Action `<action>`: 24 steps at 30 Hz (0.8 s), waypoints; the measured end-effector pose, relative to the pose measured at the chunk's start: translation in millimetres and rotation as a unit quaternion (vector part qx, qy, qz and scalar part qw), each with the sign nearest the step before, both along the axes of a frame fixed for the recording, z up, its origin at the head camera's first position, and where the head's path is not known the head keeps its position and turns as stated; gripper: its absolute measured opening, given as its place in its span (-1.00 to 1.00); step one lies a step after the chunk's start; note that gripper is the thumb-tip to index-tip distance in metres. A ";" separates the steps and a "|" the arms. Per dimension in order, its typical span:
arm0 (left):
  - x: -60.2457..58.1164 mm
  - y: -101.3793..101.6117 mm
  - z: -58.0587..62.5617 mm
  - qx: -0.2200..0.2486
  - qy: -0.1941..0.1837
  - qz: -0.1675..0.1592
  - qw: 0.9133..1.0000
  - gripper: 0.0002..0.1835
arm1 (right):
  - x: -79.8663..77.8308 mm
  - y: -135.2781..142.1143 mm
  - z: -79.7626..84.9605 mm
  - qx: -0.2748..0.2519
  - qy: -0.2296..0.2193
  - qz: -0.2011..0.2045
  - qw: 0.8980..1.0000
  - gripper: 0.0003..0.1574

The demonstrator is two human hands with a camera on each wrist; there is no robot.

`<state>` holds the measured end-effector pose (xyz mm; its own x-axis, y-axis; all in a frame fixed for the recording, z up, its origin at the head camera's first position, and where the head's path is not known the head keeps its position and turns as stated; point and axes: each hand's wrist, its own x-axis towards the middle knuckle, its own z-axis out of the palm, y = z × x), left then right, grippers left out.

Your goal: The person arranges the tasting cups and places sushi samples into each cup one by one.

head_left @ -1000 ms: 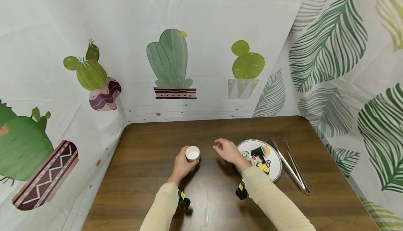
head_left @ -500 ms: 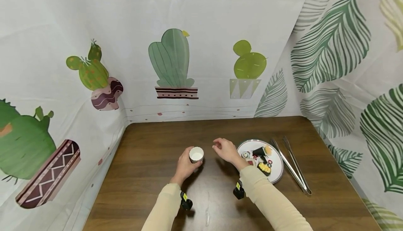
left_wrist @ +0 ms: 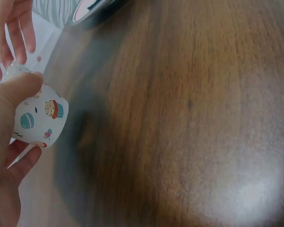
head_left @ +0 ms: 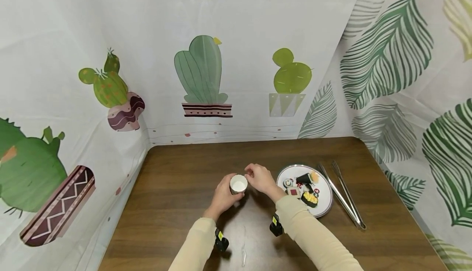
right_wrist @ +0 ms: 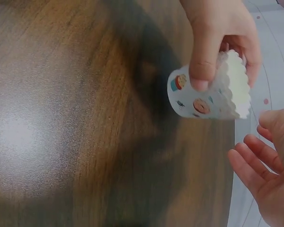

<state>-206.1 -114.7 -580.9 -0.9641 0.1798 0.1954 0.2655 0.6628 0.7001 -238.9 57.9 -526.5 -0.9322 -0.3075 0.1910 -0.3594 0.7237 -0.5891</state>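
My left hand grips a white paper baking cup with thumb and fingers round its side, above the table. In the left wrist view the cup shows printed cupcakes and other sweets on its wall. Its scalloped rim and pale inside show in the right wrist view, where the cup lies tilted. My right hand hovers just right of the rim, fingers loosely bent, holding nothing. A small gap between its fingers and the cup shows in the right wrist view.
A round white plate with several sushi pieces sits right of my right hand. Beyond it lie long metal tongs, spread apart. The brown wooden table ends at a printed cloth backdrop.
My left hand has carried the baking cup to the right, closer to my right hand. The right hand has shifted slightly left, toward the cup.
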 end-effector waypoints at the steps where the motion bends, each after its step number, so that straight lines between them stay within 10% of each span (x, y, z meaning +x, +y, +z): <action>1: 0.1 1.0 0.4 -0.003 0.001 -0.003 1.000 -0.23 | 0.6 -0.6 0.0 0.003 0.001 0.001 1.000 -0.79; 24: 2.0 9.6 5.4 -0.029 0.014 -0.038 0.999 -0.26 | 6.1 -5.2 -5.0 0.029 0.062 -0.014 0.998 -0.89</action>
<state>-204.2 -105.2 -575.5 -0.9417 0.2638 0.2090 0.3352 0.6797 0.6525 -232.8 52.7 -531.4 -0.9113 -0.2950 0.2873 -0.4052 0.7666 -0.4982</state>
